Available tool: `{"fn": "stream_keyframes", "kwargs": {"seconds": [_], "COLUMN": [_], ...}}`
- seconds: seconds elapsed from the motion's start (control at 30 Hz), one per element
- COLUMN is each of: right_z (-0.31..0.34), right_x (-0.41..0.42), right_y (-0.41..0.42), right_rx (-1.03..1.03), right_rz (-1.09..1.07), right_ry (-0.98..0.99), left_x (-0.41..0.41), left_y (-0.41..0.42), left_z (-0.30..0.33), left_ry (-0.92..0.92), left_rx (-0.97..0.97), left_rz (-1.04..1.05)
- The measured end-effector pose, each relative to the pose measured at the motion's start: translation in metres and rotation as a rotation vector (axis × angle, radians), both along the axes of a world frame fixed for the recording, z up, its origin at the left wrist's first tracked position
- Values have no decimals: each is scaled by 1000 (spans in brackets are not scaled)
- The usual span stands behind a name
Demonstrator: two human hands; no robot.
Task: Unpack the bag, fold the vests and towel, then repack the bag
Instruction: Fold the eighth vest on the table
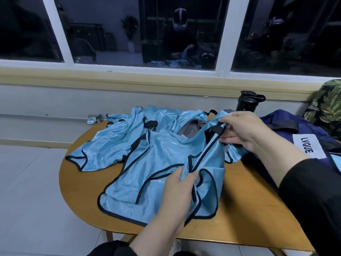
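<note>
Left hand (pixel 177 183) pinching, right hand (pixel 241 130) seemingly gripping.

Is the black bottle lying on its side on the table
No, the black bottle stands upright at the far edge of the table, behind the blue vests and beside the navy bag.

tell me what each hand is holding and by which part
Both hold the same light blue vest. The left hand pinches its black-trimmed edge near the bottom; the right hand grips it by the top, at a shoulder strap.
</note>
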State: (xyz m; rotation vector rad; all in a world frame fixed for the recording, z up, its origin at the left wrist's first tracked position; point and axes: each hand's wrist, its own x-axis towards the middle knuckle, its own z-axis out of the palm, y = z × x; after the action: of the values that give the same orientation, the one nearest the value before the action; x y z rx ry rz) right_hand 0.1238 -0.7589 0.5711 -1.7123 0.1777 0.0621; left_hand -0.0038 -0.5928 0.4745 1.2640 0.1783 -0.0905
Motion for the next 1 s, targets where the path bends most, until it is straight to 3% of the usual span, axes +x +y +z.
{"fn": "stream_keyframes", "kwargs": {"seconds": [0.17, 0.23, 0.3, 0.37, 0.47, 0.57, 0.67, 0.77, 0.9, 1.0], "right_z": [10, 6, -3, -23, -64, -101, -125, -148, -165, -165], "right_x": [14, 20, 22, 28, 25, -4, -45, -74, -80, -84], "right_y": [68, 103, 133, 148, 139, 115, 101, 102, 96, 87], "right_rx": [-50, -104, -241, -543, -717, -768, -842, -1031, -1088, -1095], "right_rz": [108, 195, 349, 444, 361, 338, 508, 656, 495, 453], "right_ry": [-23, -56, -81, -176, -322, -416, -501, -552, -601, -630], "left_x": [-1, 2, 6, 8, 7, 5, 5, 7, 2, 0], "left_y": [43, 72, 108, 144, 182, 192, 182, 149, 102, 111], "left_z": [4, 2, -8, -21, -38, -54, -74, -77, -70, -68], "left_ry": [120, 149, 121, 60, 23, -12, -20, -28, -39, -143], "left_rx": [-223, -185, 66, 410, 838, 919, 1105, 1049, 857, 875], "left_rz": [179, 265, 376, 454, 485, 278, 160, 164, 103, 224]}}
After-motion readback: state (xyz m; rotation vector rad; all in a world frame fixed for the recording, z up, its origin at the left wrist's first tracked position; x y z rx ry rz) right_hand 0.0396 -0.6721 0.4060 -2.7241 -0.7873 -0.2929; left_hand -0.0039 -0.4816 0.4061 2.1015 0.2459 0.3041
